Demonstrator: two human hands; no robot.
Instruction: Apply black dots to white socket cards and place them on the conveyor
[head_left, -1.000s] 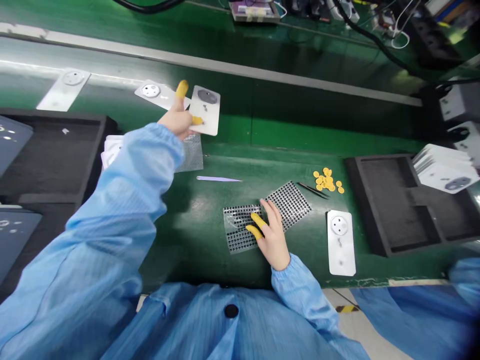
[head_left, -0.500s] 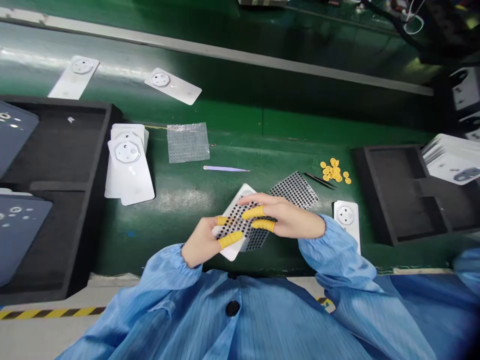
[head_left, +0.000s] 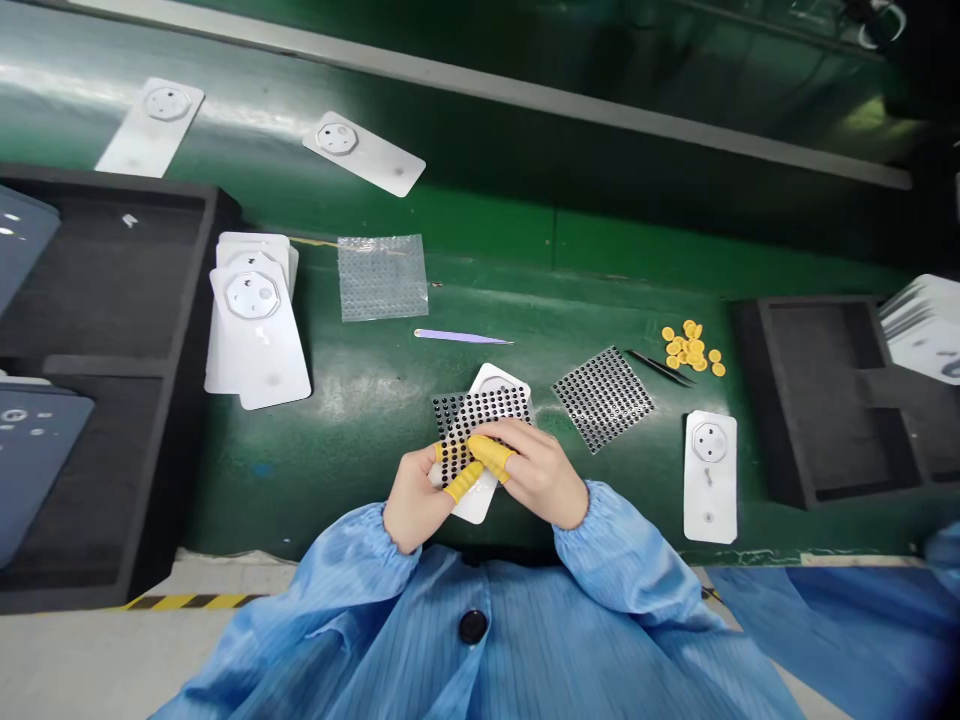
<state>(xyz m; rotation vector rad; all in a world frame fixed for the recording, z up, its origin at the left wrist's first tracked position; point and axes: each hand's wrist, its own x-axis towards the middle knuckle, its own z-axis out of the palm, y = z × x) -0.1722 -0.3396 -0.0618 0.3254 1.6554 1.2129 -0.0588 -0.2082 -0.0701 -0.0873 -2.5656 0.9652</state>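
Dotted sheet: the clear sheet with black dots (head_left: pixel 499 402) is up in front of the body, lying across a white plate (head_left: pixel 472 506). Can't tell if it's flat against the plate or slightly off it, so I'd keep it taut and not let it buckle.

White plate: under the sheet, tilted, top and bottom ends poking out. Can't tell if it's resting on the surface (head_left: pixel 345 450) or held up. I'd want it braced either way, since a wobbly plate makes fine finger work miserable.

Left hand: this one (head_left: pixel 415 503) is pinching at the sheet's near edge, fingers closed with one yellow cover on top and another tucked by the side. Good anchor imo; firm enough to stop sliding, not so hard it creases the film.

Right hand: the other one (head_left: pixel 538 478) is bent over the sheet, covered fingers bunched close to the left thumb. Can't tell if they've got hold of anything. Working tip-to-tip like that seems right for dots this tiny, just don't drag the knuckles over the rest.

Spare sheet: a second dotted one (head_left: pixel 604 400) lies flat off to the right, handily out of the elbow's way.

Tweezers: the purple pair (head_left: pixel 463 337) and black pair (head_left: pixel 661 368) both lie on the surface, decent backup if fingertips feel too clumsy.
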